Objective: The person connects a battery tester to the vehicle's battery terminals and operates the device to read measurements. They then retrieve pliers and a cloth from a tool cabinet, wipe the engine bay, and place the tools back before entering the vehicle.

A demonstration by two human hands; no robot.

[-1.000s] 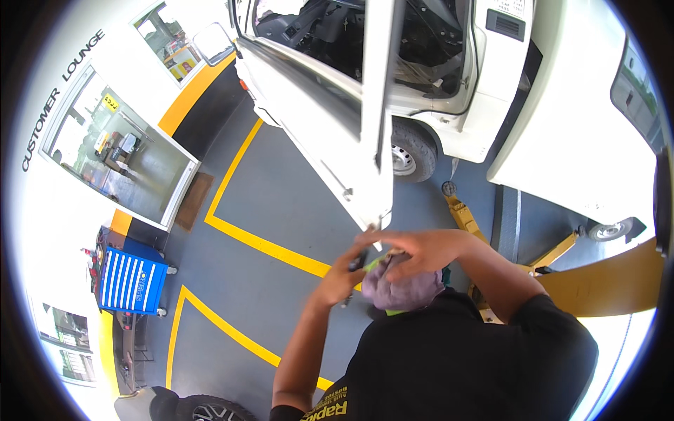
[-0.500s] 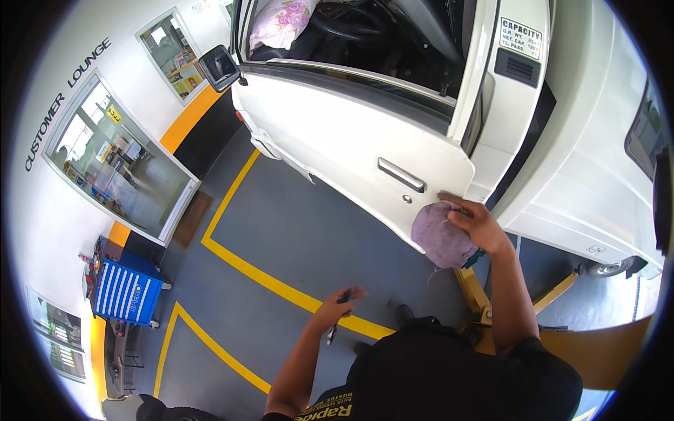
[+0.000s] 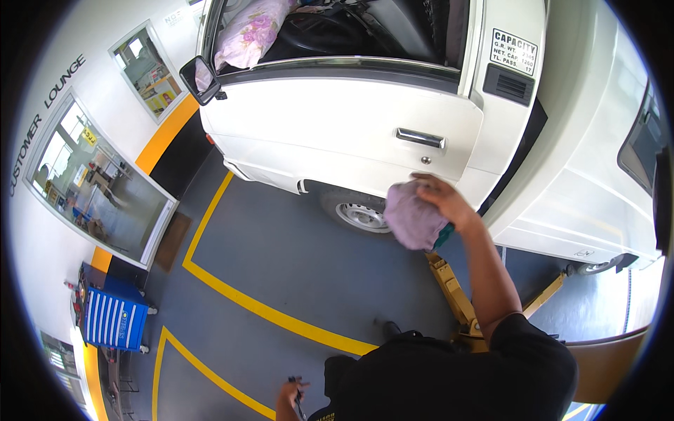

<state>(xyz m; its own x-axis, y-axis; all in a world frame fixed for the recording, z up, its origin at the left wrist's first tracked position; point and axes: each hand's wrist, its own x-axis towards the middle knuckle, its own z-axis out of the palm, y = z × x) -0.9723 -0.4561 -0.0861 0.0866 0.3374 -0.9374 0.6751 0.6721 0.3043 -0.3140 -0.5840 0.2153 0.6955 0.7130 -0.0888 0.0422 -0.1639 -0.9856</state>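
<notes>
My right hand (image 3: pixel 447 200) is closed around a bunched purple cloth (image 3: pixel 411 219), with a bit of green showing beneath it. This hand is at the lower rear part of the white van door (image 3: pixel 337 116), below the chrome door handle (image 3: pixel 420 137) and the round lock; whether it touches the panel I cannot tell. Down by my left side, my left hand (image 3: pixel 290 390) grips a slim dark tool (image 3: pixel 300 401) whose exact kind is not clear. In the open window of the door lies a flowered pillow (image 3: pixel 256 31).
A yellow lift arm (image 3: pixel 453 291) stands low beside my right forearm. Beneath the van a front wheel (image 3: pixel 361 216) shows. At left are a blue tool cabinet (image 3: pixel 116 316) and a glass door (image 3: pixel 102 179). The side mirror (image 3: pixel 202 78) juts out from the van.
The van door has swung in against the body, and the front wheel now shows. My right hand moved with it, still holding the cloth. My left hand dropped lower and back toward my body.
</notes>
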